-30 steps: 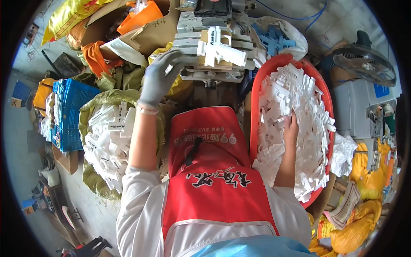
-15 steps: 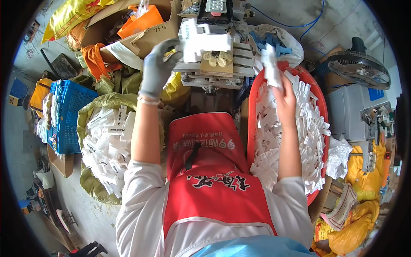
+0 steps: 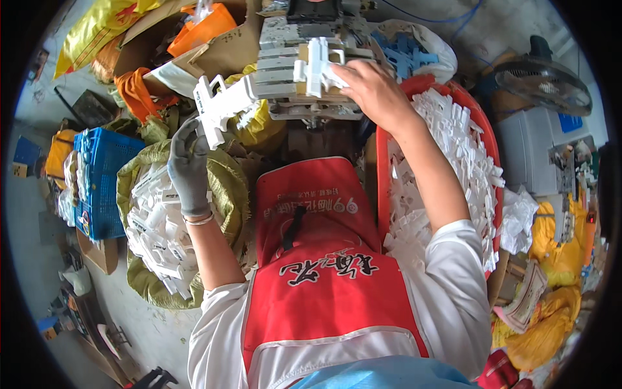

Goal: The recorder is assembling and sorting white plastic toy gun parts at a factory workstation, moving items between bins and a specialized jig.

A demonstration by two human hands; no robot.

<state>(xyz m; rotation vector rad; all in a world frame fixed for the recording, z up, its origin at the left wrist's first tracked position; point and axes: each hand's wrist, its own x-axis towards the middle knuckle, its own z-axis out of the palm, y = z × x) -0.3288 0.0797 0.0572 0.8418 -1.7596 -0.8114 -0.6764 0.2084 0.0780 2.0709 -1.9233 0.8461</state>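
Note:
A grey knit glove covers my left hand [image 3: 188, 165], which is above the green sack at the left. Its fingers are apart and loosely curled. Just beyond the fingertips a white plastic toy pistol [image 3: 223, 107] with dark print hangs in the air; whether a finger still touches it is hard to see. My bare right hand [image 3: 372, 91] reaches over to the machine [image 3: 275, 78] and grips a second white toy pistol [image 3: 317, 65]. That one lies against the tan plate of the machine's bed, its right end hidden under my fingers.
The green woven sack [image 3: 227, 185] holds many printed white pieces. At the right, a red tub [image 3: 382, 188] is heaped with white pieces. Blue pieces [image 3: 411, 55] fill a white bag beside the machine. A blue crate [image 3: 103, 185], a cardboard box [image 3: 220, 48] and a fan [image 3: 544, 91] stand around.
My left hand has moved down and left from the machine, and its toy pistol is now near the sack. My right hand has brought another pistol from above the tub onto the machine.

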